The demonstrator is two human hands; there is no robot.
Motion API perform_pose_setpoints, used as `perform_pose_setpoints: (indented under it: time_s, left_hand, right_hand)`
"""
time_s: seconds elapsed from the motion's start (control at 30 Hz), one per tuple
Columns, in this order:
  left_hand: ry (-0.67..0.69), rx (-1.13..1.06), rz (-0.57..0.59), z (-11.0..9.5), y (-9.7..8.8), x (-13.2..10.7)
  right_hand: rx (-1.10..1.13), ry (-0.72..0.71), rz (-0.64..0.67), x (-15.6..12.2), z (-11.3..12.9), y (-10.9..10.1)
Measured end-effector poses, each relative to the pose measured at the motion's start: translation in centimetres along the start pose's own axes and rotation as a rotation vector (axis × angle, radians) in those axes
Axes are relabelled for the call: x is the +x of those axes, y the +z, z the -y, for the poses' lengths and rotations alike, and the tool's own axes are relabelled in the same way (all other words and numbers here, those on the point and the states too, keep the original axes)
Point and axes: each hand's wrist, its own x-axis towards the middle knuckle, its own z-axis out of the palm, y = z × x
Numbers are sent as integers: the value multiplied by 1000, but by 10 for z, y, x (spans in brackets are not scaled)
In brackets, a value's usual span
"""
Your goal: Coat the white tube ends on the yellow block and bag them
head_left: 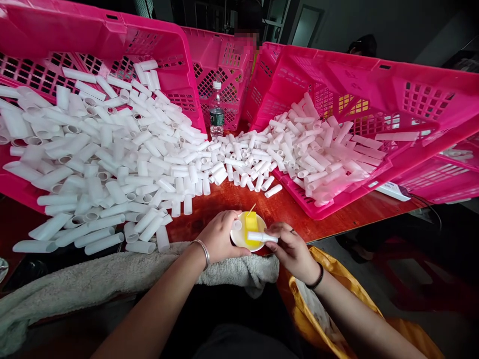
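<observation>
My left hand [221, 237] is closed around the near left side of a small white dish [261, 223]. A short white plastic tube [236, 225] also sits by its fingers at the dish's left rim. In the dish is a yellow sponge-like block [251, 221], with a thin pale stick [252, 209] standing out behind it. My right hand [294, 249] pinches a white plastic tube [258, 237], held level over the dish so that its far end overlaps the yellow block. Whether that end touches the block I cannot tell.
Heaps of white tubes [123, 149] spill from a tipped pink crate [157, 37] on the left and another pink crate [374, 70] on the right. A water bottle [216, 112] stands between them. A grey towel [112, 274] lines the table edge; a yellow sack [337, 274] hangs below right.
</observation>
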Motion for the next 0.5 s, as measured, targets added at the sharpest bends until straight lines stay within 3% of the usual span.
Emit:
perform_pose_setpoints:
  time_s: [0.1,0.17,0.23,0.33,0.4,0.5]
  left_hand:
    - [33,48,37,-1,-4,1]
    - [60,131,37,-4,-9,0]
    - [68,229,-15,-8,-16,-2]
    - [59,293,-42,-19,-29,-6]
    - [103,312,-9,-30,-38,-9]
    - [209,381,-21,-44,-46,-12]
  right_hand:
    - [-114,-200,34,0,-4,-1]
    - [-94,-222,24,1,-4,-1]
    - [37,-101,-43,5,1,-1]
    - [357,199,-126,12,17,-2]
    - [543,367,-114,17,29,-5]
    - [665,483,-69,24,44,-12]
